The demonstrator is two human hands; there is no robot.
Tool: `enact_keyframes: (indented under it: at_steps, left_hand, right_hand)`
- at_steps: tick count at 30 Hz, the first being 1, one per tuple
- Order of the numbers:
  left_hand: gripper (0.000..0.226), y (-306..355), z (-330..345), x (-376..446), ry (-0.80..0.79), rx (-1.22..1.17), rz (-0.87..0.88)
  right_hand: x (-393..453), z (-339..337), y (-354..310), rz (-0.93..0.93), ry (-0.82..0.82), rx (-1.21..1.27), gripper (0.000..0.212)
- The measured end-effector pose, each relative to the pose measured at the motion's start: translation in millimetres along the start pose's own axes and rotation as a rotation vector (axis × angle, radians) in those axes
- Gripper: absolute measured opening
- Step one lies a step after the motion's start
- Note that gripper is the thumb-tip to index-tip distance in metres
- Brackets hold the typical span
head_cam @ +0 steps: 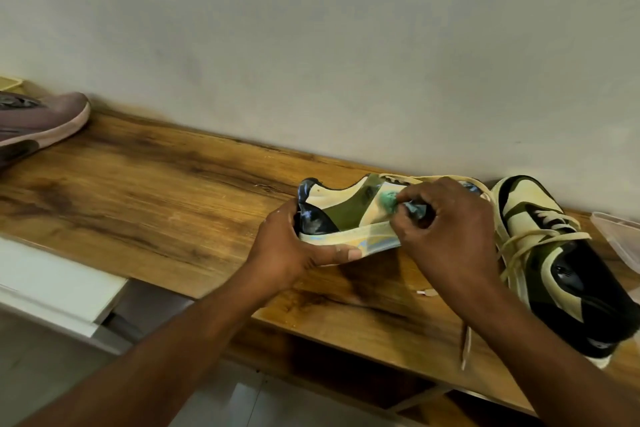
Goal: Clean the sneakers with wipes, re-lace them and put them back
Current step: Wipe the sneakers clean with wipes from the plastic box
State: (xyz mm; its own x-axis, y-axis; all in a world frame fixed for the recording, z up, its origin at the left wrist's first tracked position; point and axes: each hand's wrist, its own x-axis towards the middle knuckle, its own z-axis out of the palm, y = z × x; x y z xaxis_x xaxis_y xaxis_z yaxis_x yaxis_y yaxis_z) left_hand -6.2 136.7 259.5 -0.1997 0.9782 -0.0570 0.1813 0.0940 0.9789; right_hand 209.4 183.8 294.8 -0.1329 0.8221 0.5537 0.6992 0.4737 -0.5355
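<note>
A cream, olive and black sneaker (341, 215) was held on its side just above a wooden surface (145, 184), at about 4 o'clock in the view. The left hand (294, 250) gripped its heel, fingers curled round the sole edge. The right hand (446, 229) was clamped on a small balled greenish wipe (389, 203), pressed against the sneaker's side near the eyelets. This sneaker appeared unlaced, though the hand hid much of it. Cleaning seemed to be underway, not finished.

At 3 o'clock, touching the surface, lay the second sneaker (568, 270), its cream lace (519, 250) loose and trailing. Judging from this, re-lacing and putting both back remained.

At 9 o'clock sat a mauve shoe (41, 121); at the far 3 o'clock edge, a clear plastic container (620, 236).
</note>
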Motion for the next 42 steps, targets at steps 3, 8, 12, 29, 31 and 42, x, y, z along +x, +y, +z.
enact_keyframes:
  at_steps: [3, 8, 12, 29, 31, 42]
  left_hand:
    - [0.079, 1, -4, 2, -0.020, -0.016, -0.019]
    - [0.084, -2, -4, 5, -0.021, -0.043, -0.040]
    - [0.086, -3, -7, 7, -0.035, -0.058, -0.046]
    - [0.089, -5, -6, 10, -0.045, -0.050, -0.056]
    - [0.085, -4, -6, 11, -0.048, -0.045, -0.060]
    - [0.081, -1, -10, 13, -0.019, 0.072, -0.025]
  right_hand:
    - [3, -5, 5, 0.029, 0.038, -0.042, 0.015]
    - [-7, 9, -13, 0.007, -0.050, -0.003, 0.022]
    - [-18, 19, -26, -0.099, -0.129, -0.013, 0.022]
    - [2, 5, -8, -0.004, -0.067, -0.024, 0.015]
    - [15, -8, 7, 0.084, 0.004, -0.015, 0.017]
    - [-6, 13, -17, -0.069, -0.120, -0.037, 0.022]
